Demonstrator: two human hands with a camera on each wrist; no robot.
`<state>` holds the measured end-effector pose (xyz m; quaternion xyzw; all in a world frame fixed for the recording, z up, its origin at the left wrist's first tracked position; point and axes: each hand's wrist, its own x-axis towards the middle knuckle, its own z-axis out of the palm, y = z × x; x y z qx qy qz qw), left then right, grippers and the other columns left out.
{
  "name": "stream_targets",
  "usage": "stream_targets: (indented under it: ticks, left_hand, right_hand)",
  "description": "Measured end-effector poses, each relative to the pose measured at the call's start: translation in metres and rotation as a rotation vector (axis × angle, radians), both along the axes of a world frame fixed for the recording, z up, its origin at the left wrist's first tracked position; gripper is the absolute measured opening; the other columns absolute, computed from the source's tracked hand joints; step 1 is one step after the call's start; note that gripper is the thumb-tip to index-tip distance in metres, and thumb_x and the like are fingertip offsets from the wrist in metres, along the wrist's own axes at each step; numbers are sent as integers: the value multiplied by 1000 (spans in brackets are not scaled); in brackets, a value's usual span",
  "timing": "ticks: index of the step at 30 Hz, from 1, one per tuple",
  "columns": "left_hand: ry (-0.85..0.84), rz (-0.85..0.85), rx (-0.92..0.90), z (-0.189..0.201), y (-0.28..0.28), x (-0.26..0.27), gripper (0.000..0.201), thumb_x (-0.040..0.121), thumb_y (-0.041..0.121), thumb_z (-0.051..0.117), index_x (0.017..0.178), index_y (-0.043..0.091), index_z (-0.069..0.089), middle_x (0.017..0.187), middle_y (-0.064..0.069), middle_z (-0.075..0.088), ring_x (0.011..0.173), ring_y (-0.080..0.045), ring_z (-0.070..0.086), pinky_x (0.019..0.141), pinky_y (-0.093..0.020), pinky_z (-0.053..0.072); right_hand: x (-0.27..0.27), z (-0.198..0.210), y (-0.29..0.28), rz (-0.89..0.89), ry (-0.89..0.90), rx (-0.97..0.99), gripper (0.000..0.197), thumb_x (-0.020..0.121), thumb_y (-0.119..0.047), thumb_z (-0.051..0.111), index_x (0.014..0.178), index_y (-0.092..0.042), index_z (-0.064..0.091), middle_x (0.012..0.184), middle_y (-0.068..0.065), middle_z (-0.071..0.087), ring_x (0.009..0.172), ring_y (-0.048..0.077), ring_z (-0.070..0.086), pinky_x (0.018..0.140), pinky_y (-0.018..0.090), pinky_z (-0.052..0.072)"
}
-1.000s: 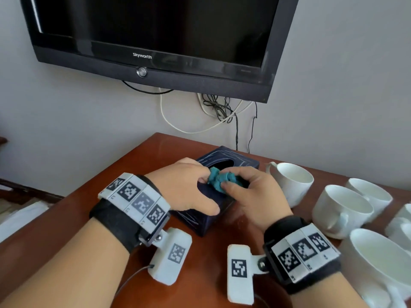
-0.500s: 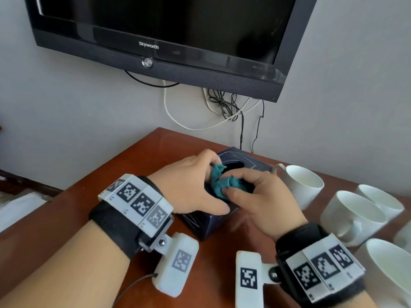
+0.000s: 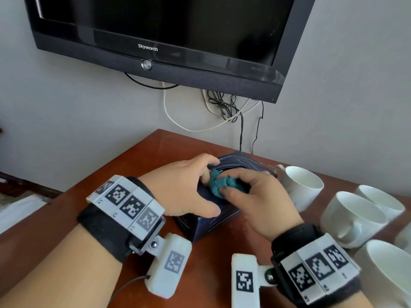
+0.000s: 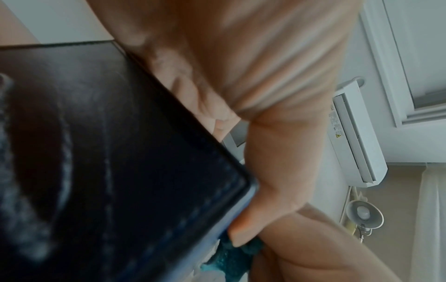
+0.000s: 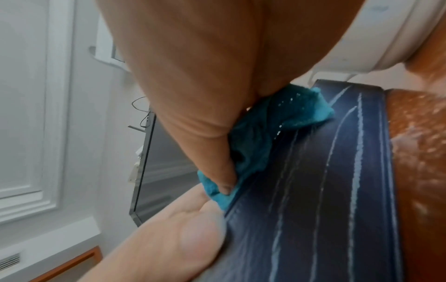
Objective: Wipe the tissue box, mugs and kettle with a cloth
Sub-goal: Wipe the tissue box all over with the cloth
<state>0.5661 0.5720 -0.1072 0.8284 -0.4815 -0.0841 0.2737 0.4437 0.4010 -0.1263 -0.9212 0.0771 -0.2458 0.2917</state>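
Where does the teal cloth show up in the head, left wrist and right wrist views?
Head: teal cloth at centre, bunched on the tissue box under the right hand.
Left wrist: bottom edge, right of centre, beside the box's corner.
Right wrist: centre, pinched against the box top.
Shared landmark: the dark blue tissue box.

We see soft, even daylight in the head view; both wrist views are blurred, perhaps by motion; edges bend strongly.
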Motion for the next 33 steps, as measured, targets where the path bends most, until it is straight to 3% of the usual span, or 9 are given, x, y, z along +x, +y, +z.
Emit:
stream_targets:
  ticks: [4, 7, 13, 16, 20, 23, 27, 30, 33]
  left_hand:
    - [26, -11, 22, 2, 8, 4, 86, 83, 43, 81, 152, 41, 31, 119, 29, 55, 129, 13, 41, 108, -21, 38]
    - [22, 2, 64, 5, 16, 8, 75, 86, 41, 77, 149, 46, 36, 120, 35, 51, 119, 9, 49, 102, -20, 44]
    - [-47, 54, 31, 3, 12, 2, 62, 86, 51, 75, 143, 41, 51, 131, 20, 51, 121, 4, 49, 103, -21, 42]
    - [-55, 59, -34, 0, 8, 2, 54, 81, 59, 77, 127, 35, 63, 122, 17, 55, 112, 5, 50, 97, -16, 44]
    - [-18, 36, 20, 5, 14, 5, 47, 84, 59, 75, 126, 40, 65, 125, 21, 51, 106, 14, 51, 90, -11, 40]
    - [-12, 4, 45, 8, 18, 7, 39, 85, 56, 76, 120, 42, 68, 121, 23, 54, 108, 19, 46, 86, -6, 37]
    - [-48, 10, 62, 9, 20, 7, 39, 89, 55, 73, 125, 42, 65, 121, 24, 53, 103, 24, 44, 81, -3, 35]
    - [-79, 17, 70, 9, 20, 6, 46, 92, 52, 70, 135, 37, 61, 127, 22, 52, 105, 11, 49, 79, 3, 33]
    - [-71, 15, 73, 11, 23, 4, 44, 95, 48, 69, 137, 36, 61, 129, 22, 52, 112, 9, 48, 79, 6, 33]
  right_hand:
    - [-2, -4, -27, -241, -69, 10, 21, 87, -41, 71, 108, -44, 73, 98, -14, 74, 106, 24, 63, 97, 45, 52]
    - [-7, -8, -40, -336, -66, 44, 22, 91, -29, 73, 109, -42, 72, 98, -7, 74, 106, 30, 61, 96, 48, 52]
    - [0, -4, -9, -135, -36, 25, 29, 82, -50, 65, 111, -50, 69, 102, -19, 73, 111, 19, 61, 101, 44, 50]
    - [5, -4, 7, -21, 11, -9, 25, 90, -40, 68, 114, -49, 71, 106, -24, 71, 113, 16, 55, 104, 42, 45]
    - [7, -8, -9, -168, -40, -2, 35, 81, -59, 55, 114, -52, 66, 101, -18, 73, 110, 23, 62, 99, 48, 50]
    - [3, -9, -28, -304, -66, 9, 29, 85, -50, 59, 113, -47, 68, 100, -10, 73, 110, 31, 61, 98, 50, 51]
    - [5, -9, -23, -269, -48, -15, 31, 82, -54, 55, 111, -50, 67, 100, -14, 73, 114, 32, 61, 99, 52, 50]
    - [10, -10, -2, -100, -31, -43, 41, 79, -62, 48, 115, -52, 65, 101, -19, 73, 110, 25, 62, 99, 51, 49]
    - [14, -12, -4, -105, -29, -45, 45, 78, -67, 46, 117, -53, 64, 102, -18, 73, 111, 24, 61, 99, 50, 49]
